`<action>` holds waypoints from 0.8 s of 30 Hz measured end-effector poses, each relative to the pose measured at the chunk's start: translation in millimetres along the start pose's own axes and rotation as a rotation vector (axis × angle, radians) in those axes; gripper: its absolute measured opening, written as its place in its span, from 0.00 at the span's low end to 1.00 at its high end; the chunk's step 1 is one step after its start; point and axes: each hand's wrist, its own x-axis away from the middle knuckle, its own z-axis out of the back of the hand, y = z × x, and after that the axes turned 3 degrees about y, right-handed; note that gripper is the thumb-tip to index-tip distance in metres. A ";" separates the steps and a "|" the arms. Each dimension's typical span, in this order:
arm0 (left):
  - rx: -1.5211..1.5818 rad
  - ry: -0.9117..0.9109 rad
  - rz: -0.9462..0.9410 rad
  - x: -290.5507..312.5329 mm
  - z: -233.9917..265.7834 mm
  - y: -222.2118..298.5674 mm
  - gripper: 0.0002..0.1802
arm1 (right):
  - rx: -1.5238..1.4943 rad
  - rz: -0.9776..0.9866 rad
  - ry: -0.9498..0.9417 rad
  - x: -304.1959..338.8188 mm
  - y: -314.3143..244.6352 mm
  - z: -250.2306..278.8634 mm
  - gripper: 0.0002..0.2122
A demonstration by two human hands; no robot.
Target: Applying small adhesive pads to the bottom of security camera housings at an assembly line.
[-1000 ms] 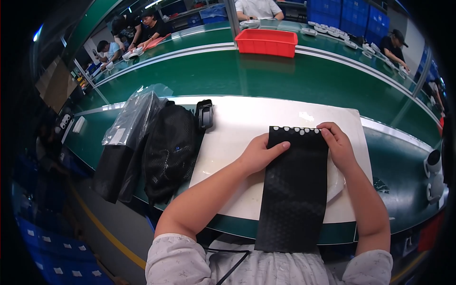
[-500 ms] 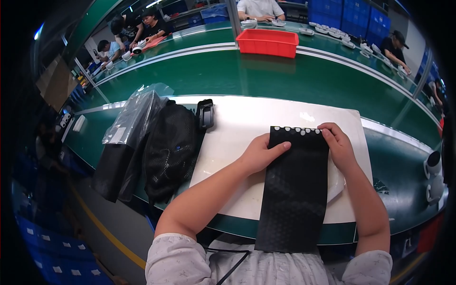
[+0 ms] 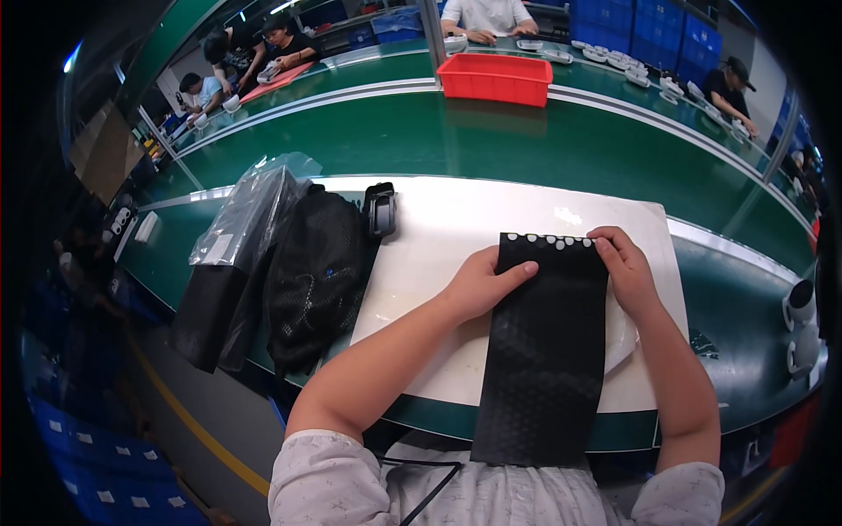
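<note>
A long black sheet (image 3: pixel 544 351), faintly patterned with rows of rounds, hangs over the near edge of the white board (image 3: pixel 430 245) toward my lap. Several white round spots (image 3: pixel 561 241) line its far edge. My left hand (image 3: pixel 491 282) grips the sheet's left side, thumb on top and fingers underneath. At the far right corner, my right hand (image 3: pixel 624 267) pinches the edge between thumb and forefinger; whether a small piece sits between those fingertips I cannot make out. A translucent plastic piece (image 3: pixel 622 337) shows partly behind the sheet's right side.
Left of the board lie a black mesh bag (image 3: pixel 316 272), a black box-like thing (image 3: pixel 210 307) in clear plastic and a small black plastic part (image 3: pixel 380 210). A red bin (image 3: pixel 494 79) stands beyond the green table. White devices (image 3: pixel 800 302) sit at far right. Other people work across the way.
My hands and the black sheet stay as they were. Across the table, a person in a white shirt has shifted their hands, and co-workers at far left have moved slightly.
</note>
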 end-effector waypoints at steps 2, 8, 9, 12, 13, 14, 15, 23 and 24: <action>-0.028 0.005 -0.002 -0.5 0.4 -0.2 0.18 | -0.004 0.001 -0.003 -0.3 1.1 0.2 0.09; -0.029 0.007 -0.009 -0.7 0.2 -0.6 0.19 | -0.004 0.000 -0.002 0.0 -0.4 0.2 0.09; -0.029 0.008 -0.009 -0.6 0.3 -0.5 0.19 | -0.002 0.005 0.002 0.0 -0.4 0.0 0.09; -0.018 0.008 0.002 0.0 -0.4 0.5 0.19 | 0.002 -0.004 -0.006 0.0 -0.1 0.5 0.09; -0.013 0.007 0.006 0.0 -0.8 0.8 0.19 | 0.002 -0.004 -0.006 0.0 0.2 0.5 0.09; -0.008 0.005 0.009 0.0 -1.0 0.8 0.19 | 0.001 0.001 -0.003 -0.1 0.8 0.4 0.08; -0.008 0.005 0.009 0.1 -0.9 0.9 0.19 | -0.001 0.007 -0.002 -0.1 0.9 0.2 0.08; -0.022 0.002 0.015 0.9 -1.2 3.1 0.19 | 0.003 0.021 -0.002 0.0 1.1 0.4 0.09; -0.022 0.002 0.015 0.9 -1.1 2.8 0.19 | 0.003 0.022 0.000 -0.1 1.0 0.2 0.09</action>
